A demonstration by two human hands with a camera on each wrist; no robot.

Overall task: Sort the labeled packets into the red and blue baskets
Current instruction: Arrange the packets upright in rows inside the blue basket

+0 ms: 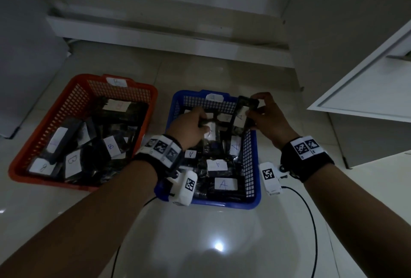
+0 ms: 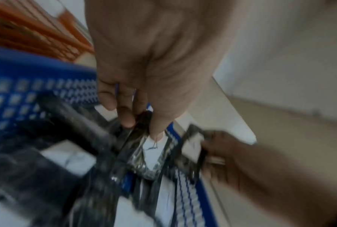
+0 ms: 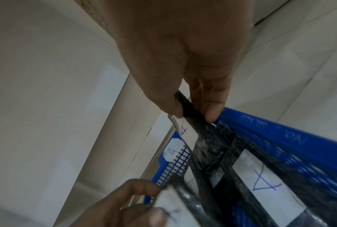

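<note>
Two plastic baskets sit side by side on a pale tiled floor. On the left, the red basket (image 1: pixel 29 155) holds a pile of dark packets with white labels, several marked B (image 1: pixel 110 146), and a white tag on its far rim. To its right, the blue basket (image 1: pixel 253 162) holds dark packets labeled A (image 1: pixel 224 184) and carries a white tag marked A (image 1: pixel 214 97) on its far rim.

The left hand (image 1: pixel 191 126) reaches into the far part of the blue basket, thumb and fingers pinching the top edge of a dark packet (image 2: pixel 152 153) with a white label; the writing on it is too blurred to read. The right hand (image 1: pixel 266 117) is at the blue basket's far right corner, thumb and fingers pinching another packet (image 1: pixel 243 111) labeled A, held upright above the pile. Both wrists wear black bands with square black-and-white markers, and thin black cables trail over the floor toward the near edge.
</note>
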